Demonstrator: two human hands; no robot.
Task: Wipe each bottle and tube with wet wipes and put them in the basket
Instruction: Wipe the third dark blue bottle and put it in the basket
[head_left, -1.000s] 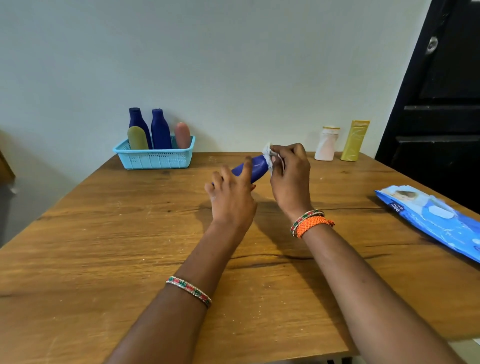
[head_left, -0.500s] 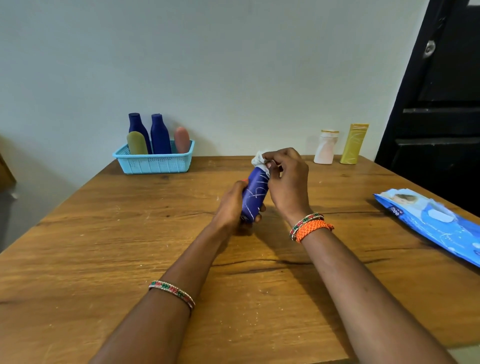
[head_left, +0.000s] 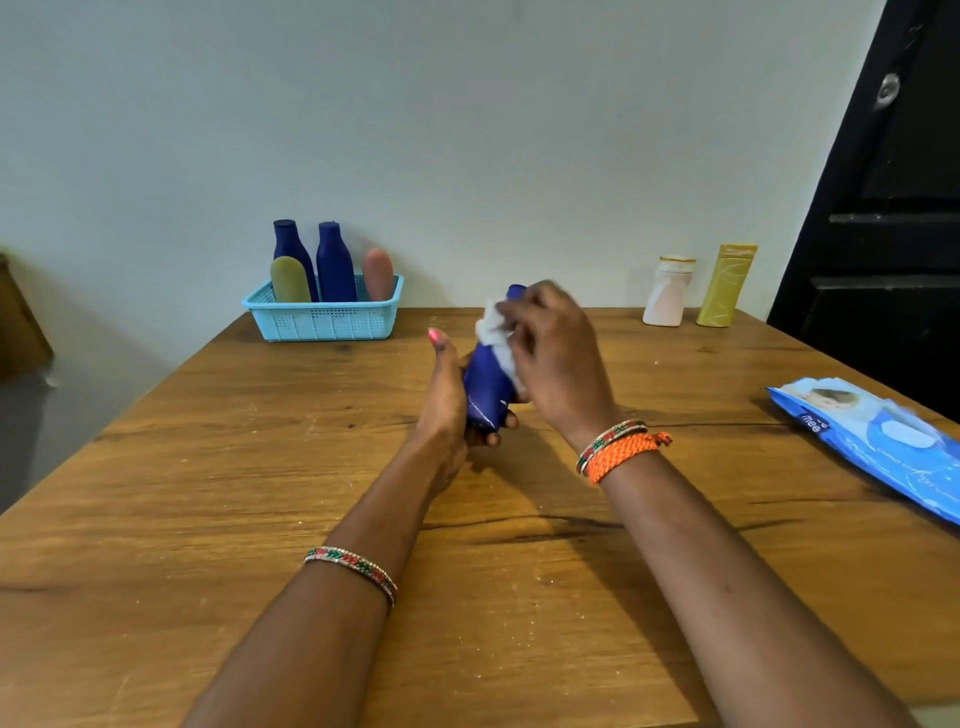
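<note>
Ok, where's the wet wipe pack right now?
In the head view, the wet wipe pack lies flat at the table's right edge, in front of the dark door.

A wooden table (head_left: 218, 519) with dark grain lines is set against a plain pale wall (head_left: 467, 130). Right of the table a black panelled door (head_left: 893, 234) is seen, evenly lit.
</note>
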